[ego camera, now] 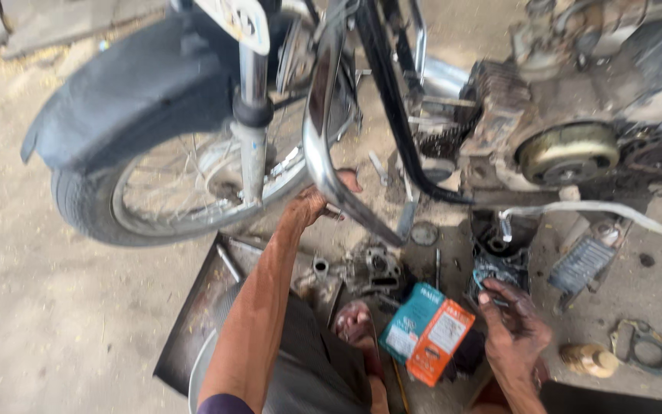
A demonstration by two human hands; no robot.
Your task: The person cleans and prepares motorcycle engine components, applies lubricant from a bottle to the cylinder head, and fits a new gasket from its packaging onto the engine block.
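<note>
My left hand [317,204] reaches up and grips the chrome crash bar [317,115] of a motorcycle, just behind the front wheel [155,192]. My right hand [516,328] is low on the right, its oily fingers pinched on a small dark part [490,277] beside a black engine piece [499,245]. A teal and orange cardboard box [427,333] rests just left of that hand, near my foot [355,322]. A grey engine casting [377,267] lies on the ground between my two arms.
The stripped engine [568,149] with its round flywheel sits at the right. A dark metal tray [201,314] lies under my left arm. A flat gasket [645,349], a small yellowish bottle [590,359] and a finned part [582,264] lie on the concrete at the right.
</note>
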